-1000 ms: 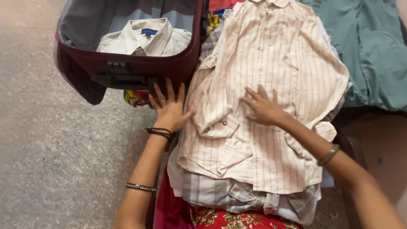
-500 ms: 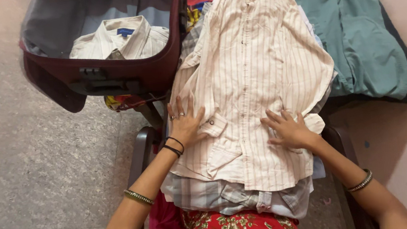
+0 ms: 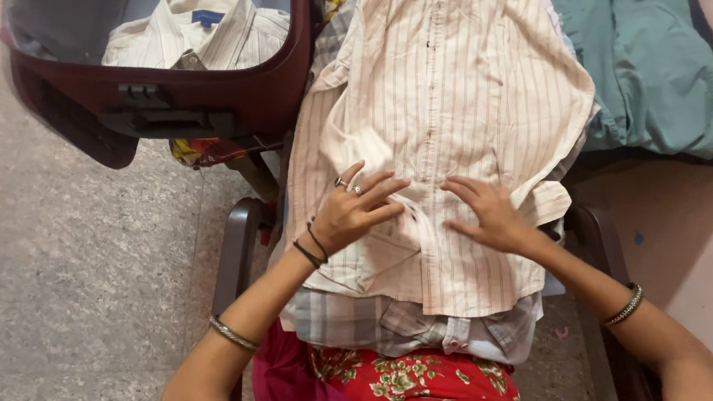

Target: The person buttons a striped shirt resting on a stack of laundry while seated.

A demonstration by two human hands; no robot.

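A cream shirt with thin brown stripes (image 3: 452, 104) lies face up on a pile of clothes on my lap, collar pointing away from me. My left hand (image 3: 357, 209) rests flat on the shirt's lower front, fingers spread, with rings and dark bangles at the wrist. My right hand (image 3: 488, 214) lies flat beside it on the shirt's lower right, fingers apart. Neither hand grips the cloth. Under the striped shirt shows a grey checked shirt (image 3: 368, 321).
An open maroon suitcase (image 3: 182, 104) stands at the upper left with a folded cream shirt (image 3: 193, 42) inside. A teal garment (image 3: 647, 50) lies at the upper right over dark cloth. Chair arms (image 3: 235, 247) flank my lap. Speckled grey floor (image 3: 61, 299) is to the left.
Both hands have slid toward the middle of the striped shirt's lower front, closer to each other. The camera has come nearer to the pile.
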